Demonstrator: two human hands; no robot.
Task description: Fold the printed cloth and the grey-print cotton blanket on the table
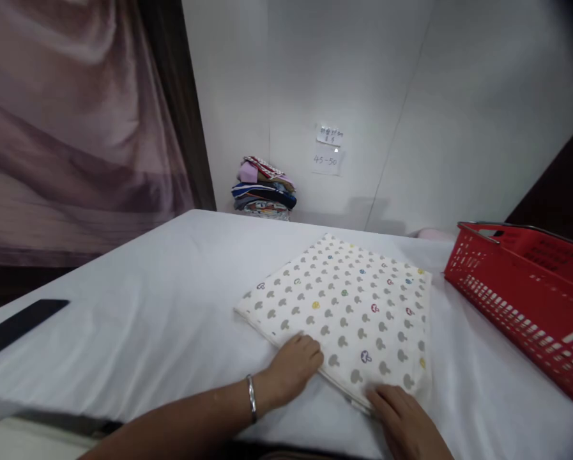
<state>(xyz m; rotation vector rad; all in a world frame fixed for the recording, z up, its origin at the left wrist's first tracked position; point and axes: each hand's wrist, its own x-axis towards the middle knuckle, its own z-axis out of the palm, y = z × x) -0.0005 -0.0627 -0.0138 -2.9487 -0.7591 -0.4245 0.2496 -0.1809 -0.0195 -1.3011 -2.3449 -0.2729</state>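
Observation:
A white cloth (343, 300) printed with grey and a few coloured mushrooms lies flat and folded on the white-covered table. At its near edge is my left hand (293, 370), with a silver bracelet at the wrist. Its fingers are bent and closed on the cloth's edge, the thumb hidden. My right hand (405, 421) is at the near right part of the same edge, its slightly blurred fingers closed over the fabric. A small pale tag shows at the edge beside the right fingertips.
A red plastic basket (520, 300) with a metal handle stands at the right. A dark flat object (20, 326) lies at the left table edge. Beyond the far edge rises a stack of folded fabrics (264, 188) by the wall. A pinkish curtain (75, 128) hangs at left.

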